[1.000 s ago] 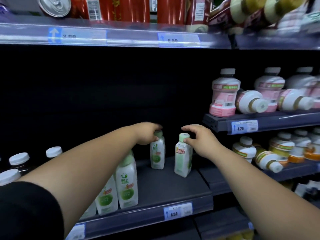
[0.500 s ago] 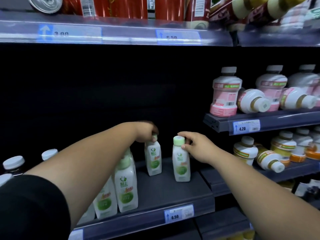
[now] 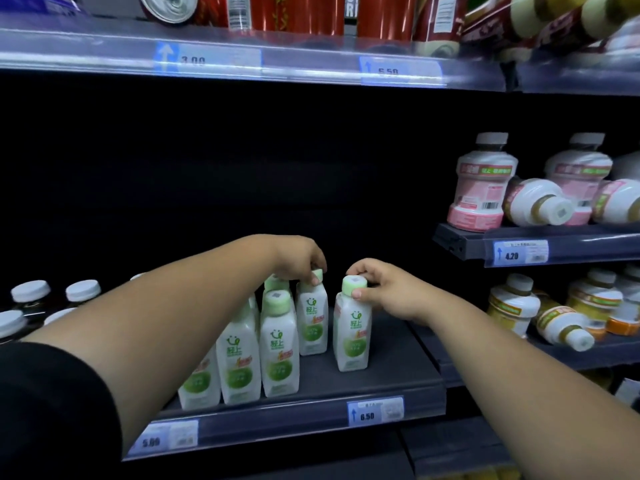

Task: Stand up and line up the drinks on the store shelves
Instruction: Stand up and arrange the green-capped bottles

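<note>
Left hand (image 3: 298, 258): reaches in over the row, fingers curled down round the green cap of the rear bottle (image 3: 311, 323), gripping it from above.
Right hand (image 3: 384, 292): thumb and fingers pinch the green cap of the front bottle (image 3: 351, 337) from its right side.
Rear bottle: upright, mid-depth on the shelf (image 3: 398, 368), just left of and behind the front bottle, a narrow gap between them.
Front bottle: upright, set back from the shelf's front edge, above the 6.50 tag (image 3: 375, 412).
Row (image 3: 277, 351): more green-capped bottles upright near the front edge, left of the held pair, partly hidden by the left arm.
Sleeve (image 3: 45, 410): black, on the left arm.
Right upper shelf: pink bottles (image 3: 479, 188) upright, one white bottle (image 3: 536, 202) lying with its cap forward.
Right lower shelf: yellow bottles (image 3: 512, 306) upright, one lying.
Top shelf: red cans (image 3: 294, 10), blurred.
Far left: dark bottles (image 3: 31, 292) with white caps.
</note>
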